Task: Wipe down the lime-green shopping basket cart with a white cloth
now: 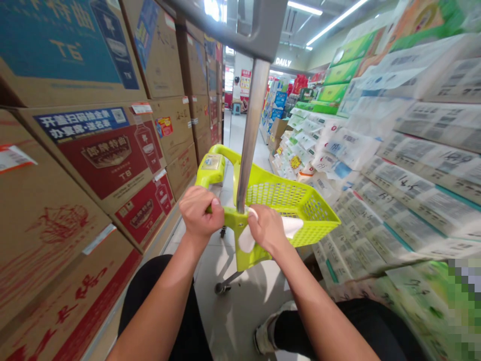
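A yellow-green plastic shopping cart stands in front of me, with a metal pole rising from its frame into a grey part overhead. My left hand is closed around the lower frame bar, left of the pole's foot. Just right of the pole, my right hand is closed over a white cloth, pressing it against the cart's frame. The cloth shows on both sides of the hand; whether it is fabric or paper I cannot tell. A caster wheel rests on the floor below.
Stacked cardboard cartons wall the left side. On the right rise piles of wrapped tissue packs. Between them a tiled aisle runs back to a person by a blue stool. My legs and a shoe flank the cart.
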The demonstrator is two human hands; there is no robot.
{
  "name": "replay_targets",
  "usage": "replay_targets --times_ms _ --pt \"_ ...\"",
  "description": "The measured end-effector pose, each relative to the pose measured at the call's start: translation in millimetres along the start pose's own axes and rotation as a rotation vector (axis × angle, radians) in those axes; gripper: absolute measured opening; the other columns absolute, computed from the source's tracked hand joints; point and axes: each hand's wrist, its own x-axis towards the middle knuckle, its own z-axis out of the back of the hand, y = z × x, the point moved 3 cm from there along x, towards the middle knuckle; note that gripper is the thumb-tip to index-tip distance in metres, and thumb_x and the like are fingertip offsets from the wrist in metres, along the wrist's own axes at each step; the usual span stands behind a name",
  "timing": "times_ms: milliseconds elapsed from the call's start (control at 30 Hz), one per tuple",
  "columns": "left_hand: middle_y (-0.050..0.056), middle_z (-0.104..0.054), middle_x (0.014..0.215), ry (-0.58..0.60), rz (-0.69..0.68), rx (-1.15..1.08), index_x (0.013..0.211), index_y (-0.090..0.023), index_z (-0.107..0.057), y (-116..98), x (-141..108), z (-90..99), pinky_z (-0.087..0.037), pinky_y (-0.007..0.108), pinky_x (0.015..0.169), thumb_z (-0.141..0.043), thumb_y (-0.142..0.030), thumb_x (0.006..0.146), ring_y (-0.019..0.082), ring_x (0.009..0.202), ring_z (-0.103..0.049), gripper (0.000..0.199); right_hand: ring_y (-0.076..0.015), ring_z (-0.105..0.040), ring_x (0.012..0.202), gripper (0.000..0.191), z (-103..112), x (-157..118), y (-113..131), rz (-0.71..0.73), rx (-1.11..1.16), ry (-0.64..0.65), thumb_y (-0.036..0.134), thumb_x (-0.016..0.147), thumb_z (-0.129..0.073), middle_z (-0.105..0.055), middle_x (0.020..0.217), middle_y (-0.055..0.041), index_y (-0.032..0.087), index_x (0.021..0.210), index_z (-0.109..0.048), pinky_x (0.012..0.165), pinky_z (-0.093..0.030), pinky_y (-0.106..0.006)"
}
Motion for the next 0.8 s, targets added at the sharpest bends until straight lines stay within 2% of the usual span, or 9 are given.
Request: replay_targets --times_ms 100,200,333,500,567,633,700,800 --pt "-0.001 -0.049 0.05 -0.029 -0.043 -0.039 0.058 -0.023 -0.046 6 0 -2.9 -0.047 0.036 0.066 -0.052 -0.022 0.084 0.016 0.051 -0.054 0.028 -0.0195 -0.061 0.078 0.033 1 8 25 0.021 0.017 -0.018 0.031 0.101 -0.04 -0.072 0.084 -0.0047 0.021 0.082 -0.066 0.066 -0.027 -0.03" --pt "-0.001 -0.051 0.05 -0.025 -0.049 -0.041 0.057 -0.023 -0.046 15 -1 -1.7 -0.049 0.035 0.067 -0.052 -0.024 0.085 0.016 0.051 -0.054 0.029 -0.0192 -0.061 0.075 0.037 1 7 17 0.042 0.034 0.019 0.032 0.103 -0.035 -0.072 0.082 -0.0036 0.022 0.081 -0.064 0.064 -0.025 -0.03" --pt "0.0 -0.051 0.05 -0.017 -0.034 -0.027 0.056 -0.023 -0.047 18 0 2.8 -0.05 0.036 0.068 -0.051 -0.025 0.086 0.016 0.051 -0.055 0.031 -0.0211 -0.064 0.08 0.041 -6 -2 -18 -0.002 -0.007 0.058 0.028 0.103 -0.031 -0.074 0.088 -0.0063 0.021 0.086 -0.068 0.067 -0.029 -0.03" --pt "-0.001 -0.051 0.049 -0.035 -0.059 -0.04 0.057 -0.023 -0.049 19 3 10.3 -0.051 0.034 0.068 -0.051 -0.022 0.085 0.015 0.05 -0.053 0.029 -0.0233 -0.067 0.086 0.043 -10 -21 -84 -0.101 -0.154 0.056 0.026 0.102 -0.031 -0.077 0.094 -0.0116 0.018 0.084 -0.069 0.075 -0.035 -0.031" --pt "-0.001 -0.05 0.049 -0.051 -0.065 -0.04 0.056 -0.023 -0.049 19 4 12.1 -0.051 0.034 0.068 -0.051 -0.022 0.085 0.016 0.05 -0.053 0.028 -0.0236 -0.067 0.084 0.042 -9 -29 -109 -0.153 -0.218 0.066 0.025 0.101 -0.032 -0.076 0.092 -0.0127 0.017 0.083 -0.07 0.074 -0.035 -0.031" --pt "-0.001 -0.049 0.049 -0.079 -0.063 -0.034 0.056 -0.023 -0.048 17 4 12.2 -0.051 0.034 0.068 -0.051 -0.021 0.084 0.016 0.051 -0.055 0.028 -0.0239 -0.067 0.081 0.042 -7 -33 -121 -0.227 -0.26 0.076 0.025 0.1 -0.034 -0.077 0.091 -0.013 0.017 0.085 -0.071 0.071 -0.035 -0.031" --pt "-0.002 -0.048 0.049 -0.094 -0.049 -0.025 0.056 -0.023 -0.048 13 3 9.8 -0.05 0.034 0.068 -0.052 -0.02 0.083 0.016 0.052 -0.055 0.027 -0.0243 -0.066 0.078 0.041 -7 -32 -112 -0.298 -0.262 0.072 0.025 0.099 -0.035 -0.077 0.088 -0.0131 0.016 0.088 -0.074 0.068 -0.034 -0.031" --pt "-0.002 -0.047 0.05 -0.069 -0.008 -0.011 0.057 -0.023 -0.047 6 2 2.9 -0.048 0.035 0.067 -0.052 -0.02 0.083 0.016 0.052 -0.054 0.027 -0.0239 -0.066 0.077 0.041 -10 -19 -58 -0.248 -0.151 0.007 0.024 0.099 -0.035 -0.077 0.086 -0.011 0.017 0.099 -0.076 0.068 -0.035 -0.03"
